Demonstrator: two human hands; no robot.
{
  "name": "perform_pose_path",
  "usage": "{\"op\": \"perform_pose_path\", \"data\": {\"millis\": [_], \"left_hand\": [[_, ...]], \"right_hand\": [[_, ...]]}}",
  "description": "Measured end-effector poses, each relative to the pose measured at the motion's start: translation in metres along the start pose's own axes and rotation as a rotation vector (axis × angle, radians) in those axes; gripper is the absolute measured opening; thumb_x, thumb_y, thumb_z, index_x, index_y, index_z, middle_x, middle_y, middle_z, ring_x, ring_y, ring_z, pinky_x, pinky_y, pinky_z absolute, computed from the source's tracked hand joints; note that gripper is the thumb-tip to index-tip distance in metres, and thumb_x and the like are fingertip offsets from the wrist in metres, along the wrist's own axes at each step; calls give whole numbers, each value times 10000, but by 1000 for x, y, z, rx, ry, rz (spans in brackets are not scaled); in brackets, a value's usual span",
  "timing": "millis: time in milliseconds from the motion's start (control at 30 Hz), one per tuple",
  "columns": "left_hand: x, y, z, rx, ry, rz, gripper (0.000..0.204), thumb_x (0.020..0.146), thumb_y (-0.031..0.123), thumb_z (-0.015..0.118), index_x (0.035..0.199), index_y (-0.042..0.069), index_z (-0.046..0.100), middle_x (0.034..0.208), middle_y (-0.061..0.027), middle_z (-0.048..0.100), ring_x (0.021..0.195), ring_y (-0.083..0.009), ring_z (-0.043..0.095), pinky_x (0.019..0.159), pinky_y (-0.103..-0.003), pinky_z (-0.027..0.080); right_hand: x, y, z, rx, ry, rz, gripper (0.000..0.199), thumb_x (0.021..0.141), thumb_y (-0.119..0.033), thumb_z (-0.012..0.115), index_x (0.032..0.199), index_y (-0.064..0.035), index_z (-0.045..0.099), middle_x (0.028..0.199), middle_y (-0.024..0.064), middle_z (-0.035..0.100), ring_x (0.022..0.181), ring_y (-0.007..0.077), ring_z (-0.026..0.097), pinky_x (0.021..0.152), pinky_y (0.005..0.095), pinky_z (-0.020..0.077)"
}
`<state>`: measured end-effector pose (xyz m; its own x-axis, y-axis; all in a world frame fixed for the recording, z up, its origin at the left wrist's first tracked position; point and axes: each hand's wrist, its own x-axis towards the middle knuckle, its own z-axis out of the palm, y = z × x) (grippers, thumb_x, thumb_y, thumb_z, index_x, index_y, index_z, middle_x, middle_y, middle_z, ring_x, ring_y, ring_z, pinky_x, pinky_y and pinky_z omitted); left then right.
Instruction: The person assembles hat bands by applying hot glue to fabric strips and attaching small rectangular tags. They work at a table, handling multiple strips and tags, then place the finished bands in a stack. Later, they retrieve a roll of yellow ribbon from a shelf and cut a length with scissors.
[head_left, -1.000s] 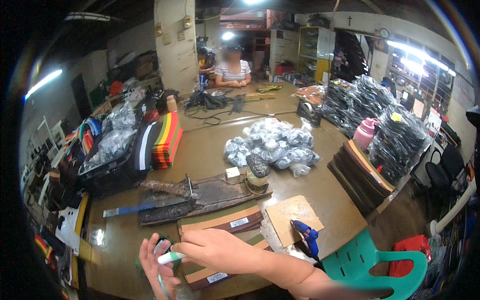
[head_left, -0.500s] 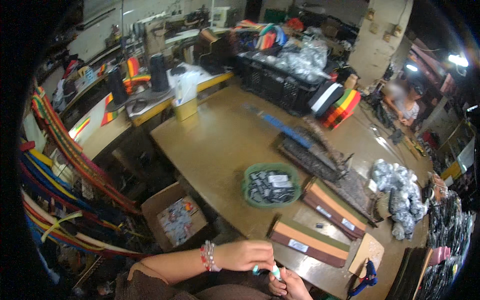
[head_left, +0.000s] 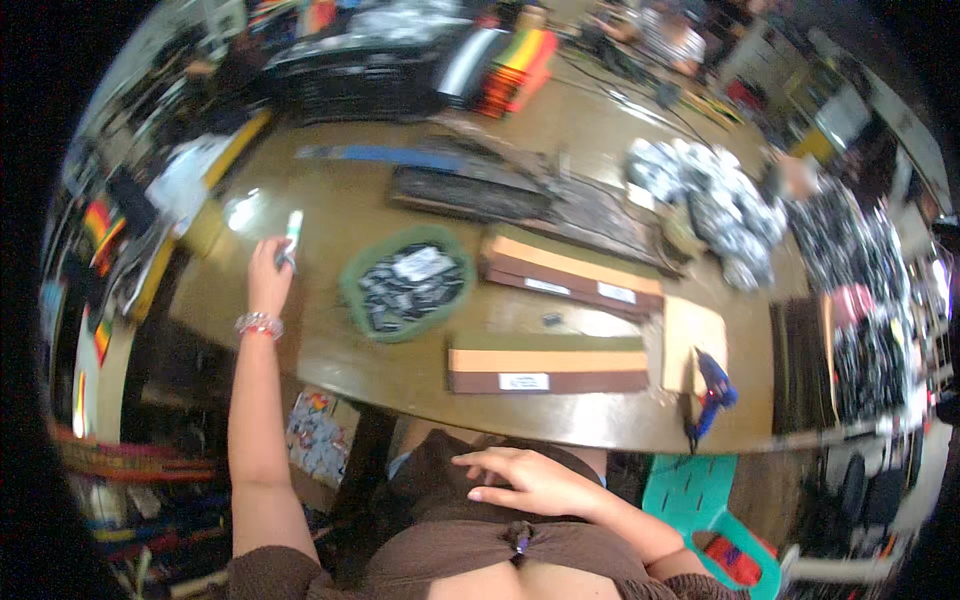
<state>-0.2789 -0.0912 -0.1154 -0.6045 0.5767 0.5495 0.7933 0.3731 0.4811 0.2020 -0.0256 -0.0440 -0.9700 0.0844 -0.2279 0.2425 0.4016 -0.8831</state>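
Note:
My left hand (head_left: 268, 272) reaches out over the left part of the table, fingers closed around a small white tube (head_left: 294, 228) with some green on it; its exact kind is blurred. My right hand (head_left: 530, 478) is over my lap below the table edge, fingers apart and holding nothing. Right of my left hand stands a green basket (head_left: 352, 318) filled with small black pieces bearing pale print. Closer to my right hand lies a green, tan and brown striped strip (head_left: 549, 366) with a white label, and a similar labelled strip (head_left: 575, 272) lies beyond it.
A blue glue gun (head_left: 716, 382) rests by a tan board (head_left: 694, 335) at the right. Dark long scraps (head_left: 470, 195) and silvery plastic bundles (head_left: 705, 205) lie farther off. A black crate (head_left: 350, 90) stands at the back; a co-worker (head_left: 668, 42) sits beyond. A green stool (head_left: 690, 490) is below.
My hands, earlier together near the front edge at the white tube, are now apart. The left has carried the tube out over the table; the right has dropped back, opened. The view has turned.

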Motion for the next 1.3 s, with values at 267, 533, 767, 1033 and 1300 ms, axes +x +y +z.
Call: {"op": "perform_pose_path", "data": {"millis": [267, 533, 767, 1033, 1300], "left_hand": [[-9, 113, -43, 153, -127, 191, 515, 743, -114, 496, 1225, 56, 563, 1241, -156, 546, 1206, -331, 501, 1039, -398, 386], [-62, 314, 25, -296, -659, 533, 197, 842, 42, 600, 1030, 41, 658, 987, -127, 629, 957, -297, 607, 862, -370, 494], [-77, 338, 77, -263, -643, 470, 202, 844, 110, 638, 1018, 7, 640, 973, -149, 608, 940, -315, 600, 865, -389, 488], [-81, 338, 109, -218, -660, 411, 135, 822, 75, 665, 931, 8, 624, 910, -147, 585, 823, -303, 614, 768, -383, 501], [-107, 355, 85, -674, -848, 94, 125, 869, 91, 647, 919, -4, 583, 837, -96, 643, 731, -153, 644, 614, -279, 524]], "right_hand": [[-16, 13, -17, 52, 237, -92, 285, 915, -262, 595, 1075, -27, 620, 968, 162, 649, 931, 323, 634, 841, 401, 504], [-67, 32, -68, -217, 983, 79, 103, 876, -125, 637, 931, -46, 675, 834, 117, 643, 730, 262, 634, 655, 336, 501], [-142, 61, -50, -157, 1408, 347, 74, 853, -43, 640, 906, -20, 686, 758, 102, 646, 650, 171, 599, 604, 284, 471], [-145, 67, -45, -302, 1297, 299, 93, 816, -31, 663, 906, -41, 685, 790, 108, 641, 718, 256, 615, 657, 338, 485], [-97, 73, -62, -646, 1133, -13, 215, 758, -73, 698, 970, -66, 657, 1001, 70, 632, 961, 263, 600, 842, 403, 462]]}}
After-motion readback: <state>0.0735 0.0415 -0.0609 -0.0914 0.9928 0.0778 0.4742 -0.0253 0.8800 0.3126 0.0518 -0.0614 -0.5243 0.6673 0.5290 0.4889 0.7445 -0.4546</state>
